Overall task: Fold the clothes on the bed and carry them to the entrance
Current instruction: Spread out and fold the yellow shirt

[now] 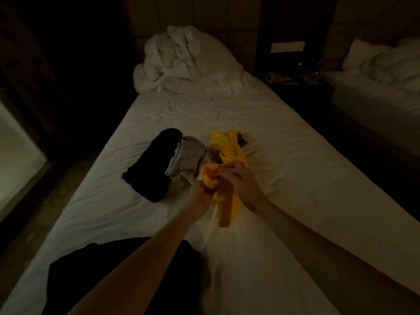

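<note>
Head view: both hands' fingers (229, 170) bunch the yellow garment (229, 146).

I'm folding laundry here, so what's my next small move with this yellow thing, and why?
Probably lift and shake the yellow garment open. Both the left hand and right hand grip one bunched end, and the rest lies crumpled on the bed.

- Two beds (284, 144), (375, 103)
- Two hands (200, 189), (241, 178)
- One yellow garment (229, 153)
- Two black garments (156, 164), (95, 269)
- One beige garment (191, 155)
- One bundled white duvet (181, 62)
</note>
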The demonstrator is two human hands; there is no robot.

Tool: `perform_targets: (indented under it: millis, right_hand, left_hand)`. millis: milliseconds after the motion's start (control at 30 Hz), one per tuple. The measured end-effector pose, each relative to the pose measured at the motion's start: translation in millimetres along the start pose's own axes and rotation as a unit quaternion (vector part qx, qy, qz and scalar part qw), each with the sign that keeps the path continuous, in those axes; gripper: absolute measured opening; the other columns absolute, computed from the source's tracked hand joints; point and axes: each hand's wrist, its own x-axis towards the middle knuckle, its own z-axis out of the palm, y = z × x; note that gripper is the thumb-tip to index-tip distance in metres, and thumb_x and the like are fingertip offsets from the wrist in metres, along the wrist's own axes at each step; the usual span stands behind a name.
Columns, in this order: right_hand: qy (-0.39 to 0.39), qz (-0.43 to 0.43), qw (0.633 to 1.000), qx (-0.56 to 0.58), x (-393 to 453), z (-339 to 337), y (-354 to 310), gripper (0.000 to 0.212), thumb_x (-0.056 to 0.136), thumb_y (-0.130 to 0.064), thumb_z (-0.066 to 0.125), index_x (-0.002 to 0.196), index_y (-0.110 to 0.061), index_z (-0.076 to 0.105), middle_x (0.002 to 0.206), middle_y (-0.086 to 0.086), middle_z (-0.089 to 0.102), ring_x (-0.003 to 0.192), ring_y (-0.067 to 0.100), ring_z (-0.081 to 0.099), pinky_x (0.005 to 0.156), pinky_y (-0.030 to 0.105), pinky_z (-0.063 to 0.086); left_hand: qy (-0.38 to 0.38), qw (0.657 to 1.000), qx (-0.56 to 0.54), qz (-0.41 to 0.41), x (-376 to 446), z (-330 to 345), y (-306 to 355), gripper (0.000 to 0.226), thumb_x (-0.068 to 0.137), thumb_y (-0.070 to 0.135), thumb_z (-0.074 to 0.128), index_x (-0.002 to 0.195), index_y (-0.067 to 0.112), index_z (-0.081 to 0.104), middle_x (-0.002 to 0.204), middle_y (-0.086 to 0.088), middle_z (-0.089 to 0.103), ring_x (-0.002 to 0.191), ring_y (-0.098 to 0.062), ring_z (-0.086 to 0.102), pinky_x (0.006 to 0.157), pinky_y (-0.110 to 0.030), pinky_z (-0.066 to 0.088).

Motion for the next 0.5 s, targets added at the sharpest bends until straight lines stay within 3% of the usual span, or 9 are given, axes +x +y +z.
perform_targets:
  millis: [100,167,200,300,400,500]
  right_hand:
    - [0.048,0.003,0.998,0.035,-5.5,-10.5,-8.6,0.024,0.092,-0.022,0.055,0.105,-0.005,0.068,0.112,0.006,0.060,0.096,0.003,0.058,0.081,0.017,0.044]
    - [0.021,-0.008,1.000,-0.002,-13.1,-19.7,-9.4,0.050,0.076,-0.037,0.056,0.119,-0.013,0.063,0.121,0.000,0.061,0.107,0.003,0.057,0.082,0.016,0.046]
    - [-0.003,0.002,1.000,-0.017,-18.7,-22.5,-10.7,0.053,0.074,-0.037,0.058,0.124,-0.021,0.059,0.124,-0.005,0.058,0.111,0.001,0.055,0.082,0.015,0.047]
    - [-0.039,-0.026,0.991,-0.124,-29.7,-27.7,-17.2,0.037,0.089,-0.022,0.064,0.125,-0.026,0.056,0.128,-0.006,0.051,0.113,0.006,0.052,0.080,0.015,0.044]
    - [0.018,-0.049,0.990,-0.134,-36.3,-33.0,-35.9,0.011,0.097,-0.015,0.058,0.103,-0.021,0.065,0.102,-0.003,0.063,0.085,0.012,0.060,0.068,0.030,0.049]
    - [0.059,-0.030,0.991,-0.116,-43.5,-45.9,-55.3,0.016,0.098,-0.007,0.054,0.088,-0.016,0.062,0.079,0.001,0.065,0.069,0.021,0.060,0.067,0.045,0.052]
  left_hand:
    - [-0.018,0.995,-0.096,-0.030,-13.4,-0.5,26.5,0.023,0.097,-0.006,0.044,0.094,0.006,0.063,0.088,-0.006,0.064,0.079,-0.009,0.061,0.078,-0.025,0.048]
    - [-0.015,0.981,-0.186,-0.046,-21.8,-4.5,44.9,0.024,0.099,0.003,0.044,0.094,0.010,0.065,0.086,-0.006,0.066,0.081,-0.016,0.062,0.084,-0.035,0.050]
    - [-0.013,0.971,-0.231,-0.067,-24.3,-8.1,50.4,0.022,0.100,0.008,0.044,0.098,0.011,0.066,0.090,-0.007,0.069,0.085,-0.021,0.065,0.087,-0.040,0.051]
    - [-0.003,0.942,-0.313,-0.120,-28.6,-14.7,58.7,0.026,0.101,0.029,0.047,0.117,0.016,0.064,0.111,-0.011,0.070,0.101,-0.030,0.067,0.089,-0.047,0.053]
    - [0.000,0.940,-0.307,-0.150,-36.6,-16.7,67.4,0.047,0.095,0.055,0.045,0.123,0.021,0.062,0.116,-0.011,0.069,0.100,-0.027,0.068,0.090,-0.048,0.053]
    - [-0.004,0.958,-0.251,-0.140,-53.8,-15.7,80.0,0.039,0.098,0.050,0.042,0.120,0.024,0.061,0.107,-0.008,0.069,0.095,-0.026,0.067,0.091,-0.051,0.053]
